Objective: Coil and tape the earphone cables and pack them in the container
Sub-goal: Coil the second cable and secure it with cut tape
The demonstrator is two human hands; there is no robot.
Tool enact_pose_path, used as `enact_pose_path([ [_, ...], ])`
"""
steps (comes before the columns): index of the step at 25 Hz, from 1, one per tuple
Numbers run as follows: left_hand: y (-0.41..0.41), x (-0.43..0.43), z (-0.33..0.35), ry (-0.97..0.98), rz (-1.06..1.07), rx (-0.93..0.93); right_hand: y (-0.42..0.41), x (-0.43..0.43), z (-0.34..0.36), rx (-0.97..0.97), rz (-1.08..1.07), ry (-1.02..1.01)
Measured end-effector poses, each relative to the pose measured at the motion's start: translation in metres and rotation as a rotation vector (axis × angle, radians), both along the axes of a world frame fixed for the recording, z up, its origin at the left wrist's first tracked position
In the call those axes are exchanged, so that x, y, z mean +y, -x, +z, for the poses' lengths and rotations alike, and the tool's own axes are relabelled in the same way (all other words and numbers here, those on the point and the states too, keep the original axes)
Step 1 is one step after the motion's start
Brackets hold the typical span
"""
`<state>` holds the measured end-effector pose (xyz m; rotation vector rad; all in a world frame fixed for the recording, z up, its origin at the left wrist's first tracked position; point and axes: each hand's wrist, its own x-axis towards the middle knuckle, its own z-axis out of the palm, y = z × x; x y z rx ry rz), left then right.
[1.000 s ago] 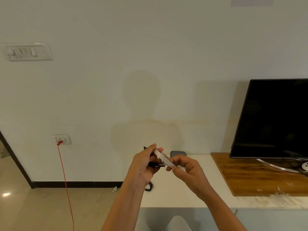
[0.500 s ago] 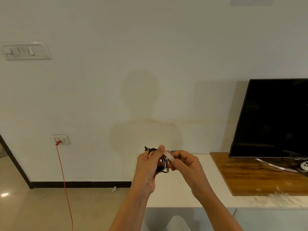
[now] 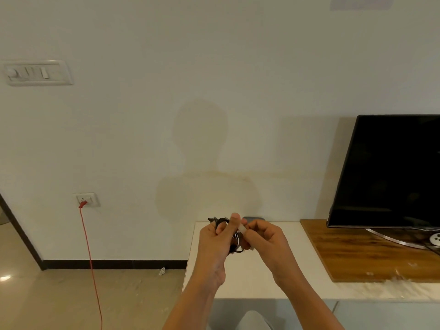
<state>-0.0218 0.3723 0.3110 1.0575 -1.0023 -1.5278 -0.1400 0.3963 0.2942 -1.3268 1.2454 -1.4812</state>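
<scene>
My left hand (image 3: pixel 215 242) grips a coiled black earphone cable (image 3: pixel 235 244), held above the white counter (image 3: pixel 250 277); loops stick out above and below the fingers. My right hand (image 3: pixel 264 239) pinches a short strip of pale tape (image 3: pixel 242 228) against the coil, its other end under my left thumb. A small grey object (image 3: pixel 256 219), possibly the container, lies at the counter's back edge, mostly hidden behind my hands.
A black TV (image 3: pixel 390 172) stands on a wooden board (image 3: pixel 357 253) at the right of the counter. A red cable (image 3: pixel 91 265) hangs from a wall socket (image 3: pixel 85 199) to the floor at the left. A switch panel (image 3: pixel 35 72) sits high on the wall.
My hands have come closer together. The tape strip, stretched out between them earlier, is now pressed onto the coil. The view shifted slightly left.
</scene>
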Motion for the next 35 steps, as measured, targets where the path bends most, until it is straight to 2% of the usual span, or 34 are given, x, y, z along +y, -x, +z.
enact_pose_path([
  [2,0.001,-0.001,0.0,0.017,0.038,-0.016,-0.003,-0.001,0.0,-0.002,0.002,0.004],
  [10,-0.008,-0.013,0.012,-0.221,0.026,0.177,-0.002,0.003,-0.007,0.142,-0.012,0.004],
  [16,0.0,0.0,0.002,0.009,0.043,-0.053,-0.003,0.001,0.001,-0.007,-0.011,0.0],
  [20,0.0,-0.005,0.009,-0.102,0.057,0.01,-0.006,0.002,0.007,0.01,-0.002,0.016],
  [28,0.004,0.003,0.009,0.065,0.193,-0.003,-0.012,0.0,0.008,0.011,-0.026,0.01],
  [32,-0.001,0.003,0.018,0.055,0.203,0.063,-0.011,0.003,0.009,0.069,-0.008,0.045],
  [35,-0.003,0.006,0.024,0.044,0.191,0.091,-0.011,0.005,0.013,0.029,0.02,0.034],
])
